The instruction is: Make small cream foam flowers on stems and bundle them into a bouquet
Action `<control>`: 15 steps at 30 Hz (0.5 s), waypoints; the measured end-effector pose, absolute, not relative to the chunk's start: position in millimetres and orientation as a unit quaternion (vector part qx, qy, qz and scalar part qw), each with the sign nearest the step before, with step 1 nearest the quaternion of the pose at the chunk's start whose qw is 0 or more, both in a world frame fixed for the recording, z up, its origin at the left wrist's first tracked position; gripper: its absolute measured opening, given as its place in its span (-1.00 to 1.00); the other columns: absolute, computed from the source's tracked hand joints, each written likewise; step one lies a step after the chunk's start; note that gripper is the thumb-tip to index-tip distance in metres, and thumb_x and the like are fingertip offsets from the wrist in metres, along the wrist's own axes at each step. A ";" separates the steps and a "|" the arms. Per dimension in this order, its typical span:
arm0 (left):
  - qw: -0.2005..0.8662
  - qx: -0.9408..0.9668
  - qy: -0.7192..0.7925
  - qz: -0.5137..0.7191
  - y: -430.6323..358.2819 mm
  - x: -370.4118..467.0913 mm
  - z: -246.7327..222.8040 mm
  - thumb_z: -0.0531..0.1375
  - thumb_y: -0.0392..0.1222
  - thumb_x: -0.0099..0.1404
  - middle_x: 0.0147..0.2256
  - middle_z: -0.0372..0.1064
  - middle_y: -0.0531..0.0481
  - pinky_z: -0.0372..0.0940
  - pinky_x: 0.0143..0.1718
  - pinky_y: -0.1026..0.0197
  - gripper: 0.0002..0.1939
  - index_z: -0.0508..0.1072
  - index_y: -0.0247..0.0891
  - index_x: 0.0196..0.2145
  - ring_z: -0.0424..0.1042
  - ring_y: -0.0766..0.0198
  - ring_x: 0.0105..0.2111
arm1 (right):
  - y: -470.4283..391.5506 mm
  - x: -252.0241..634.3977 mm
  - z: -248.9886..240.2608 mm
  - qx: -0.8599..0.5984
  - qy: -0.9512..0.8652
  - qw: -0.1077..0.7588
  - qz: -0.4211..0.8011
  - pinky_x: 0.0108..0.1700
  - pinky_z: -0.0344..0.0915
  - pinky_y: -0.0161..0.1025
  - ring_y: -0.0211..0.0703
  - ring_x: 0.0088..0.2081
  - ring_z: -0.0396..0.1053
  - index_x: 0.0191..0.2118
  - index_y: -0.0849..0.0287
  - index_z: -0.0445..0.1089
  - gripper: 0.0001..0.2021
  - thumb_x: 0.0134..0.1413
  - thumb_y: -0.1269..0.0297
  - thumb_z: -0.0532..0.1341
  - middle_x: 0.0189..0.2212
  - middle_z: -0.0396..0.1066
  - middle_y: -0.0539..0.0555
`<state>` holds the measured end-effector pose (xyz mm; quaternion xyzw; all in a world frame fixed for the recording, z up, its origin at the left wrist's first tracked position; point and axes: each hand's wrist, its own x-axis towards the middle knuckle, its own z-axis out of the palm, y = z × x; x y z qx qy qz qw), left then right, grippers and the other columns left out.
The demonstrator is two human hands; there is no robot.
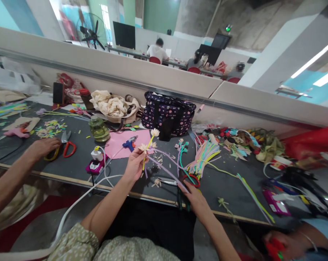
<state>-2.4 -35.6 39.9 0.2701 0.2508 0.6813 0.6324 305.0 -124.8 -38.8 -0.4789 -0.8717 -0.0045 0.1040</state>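
Note:
My left hand (135,164) is closed in a pinch on a handmade flower stem, whose yellow stem (152,140) carries a cream flower (155,132) at its top. More cream petals (144,147) cluster at my fingertips. Two long purple stems (164,169) arch rightward from there. My right hand (194,197) has its fingers closed round the lower end of one purple stem, low over the table's front edge. Close beside it lie pliers (169,182) with dark green handles, partly hidden, and red-handled scissors (196,180).
A blue glue gun (129,143) rests on a pink sheet (113,143). A bundle of coloured stems (204,159) lies right. Behind stand a patterned bag (168,108) and a green bottle (99,129). A co-worker's hand (44,148) touches scissors (68,148) at left; a white cable (79,203) crosses the edge.

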 end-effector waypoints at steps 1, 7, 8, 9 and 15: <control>0.623 0.280 0.250 0.686 -37.9 -1.5 40.9 0.34 -0.30 0.05 -0.45 0.31 0.08 0.21 -0.54 0.42 -0.80 0.40 -0.29 -0.36 0.28 0.48 -0.53 | -128.2 303.3 -36.9 -0.505 -0.856 0.109 0.002 0.03 0.31 -0.19 -0.11 0.09 0.30 0.18 0.02 0.20 -0.43 0.06 0.60 0.01 0.11 0.28 0.14; 0.537 0.345 0.284 0.716 -49.2 4.6 44.9 0.33 -0.23 0.07 -0.32 0.31 0.05 0.32 -0.43 0.36 -0.80 0.40 -0.23 -0.33 0.32 0.45 -0.49 | -148.3 257.2 -34.1 -0.711 -0.698 0.080 -0.016 -0.16 0.34 -0.07 0.14 -0.13 0.38 0.14 0.32 0.22 -0.48 0.09 0.18 0.16 -0.09 0.37 0.35; 0.520 0.358 0.286 0.721 -50.2 5.2 44.5 0.33 -0.23 0.07 -0.26 0.30 0.03 0.33 -0.40 0.35 -0.81 0.40 -0.24 -0.36 0.32 0.45 -0.47 | -149.2 247.8 -36.8 -0.731 -0.678 0.082 -0.018 -0.17 0.33 -0.06 0.17 -0.13 0.37 0.15 0.35 0.21 -0.45 0.07 0.17 0.17 -0.09 0.35 0.38; 0.503 0.371 0.289 0.725 -51.0 5.5 44.0 0.33 -0.22 0.07 -0.22 0.28 0.01 0.35 -0.37 0.33 -0.82 0.40 -0.25 -0.38 0.33 0.43 -0.44 | -149.0 240.0 -40.1 -0.744 -0.662 0.089 -0.017 -0.17 0.32 -0.05 0.18 -0.14 0.36 0.15 0.39 0.20 -0.43 0.04 0.19 0.18 -0.09 0.34 0.40; 0.413 0.424 0.326 0.737 -52.5 2.2 40.1 0.31 -0.17 0.09 -0.28 0.23 0.01 0.36 -0.26 0.27 -0.82 0.39 -0.25 -0.39 0.32 0.39 -0.39 | -139.0 243.0 -48.9 -0.791 -0.524 0.294 0.120 -0.10 0.29 -0.02 0.16 -0.10 0.33 0.07 0.36 0.30 -0.45 -0.10 0.24 0.17 -0.14 0.37 0.33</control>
